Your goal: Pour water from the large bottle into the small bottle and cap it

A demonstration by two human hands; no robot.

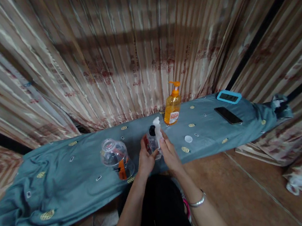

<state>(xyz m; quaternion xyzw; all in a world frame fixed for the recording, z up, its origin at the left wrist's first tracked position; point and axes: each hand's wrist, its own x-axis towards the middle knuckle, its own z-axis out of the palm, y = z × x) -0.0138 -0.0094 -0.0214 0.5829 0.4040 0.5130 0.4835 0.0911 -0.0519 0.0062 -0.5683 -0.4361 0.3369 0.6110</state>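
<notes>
Blue cloth (64,183) spread over the bench. Big clear jar (116,158) at nine o'clock of my hands, orange soap bottle (172,108) at one o'clock. Small bottle (152,140) stands upright between my palms; left hand (145,160) clamps its side, right hand (169,152) grips the white sprayer (157,127) at its top. Bottle's base hidden by my fingers.

Scene dim overall, with a warm cast. A broad dark shadow band crosses the curtain (131,36). Strong wide-angle distortion bends the edges; the corners fall dark. Fabric stripes smear with slight blur. Soft sheen on the teal cloth (62,175); no harsh glare.
</notes>
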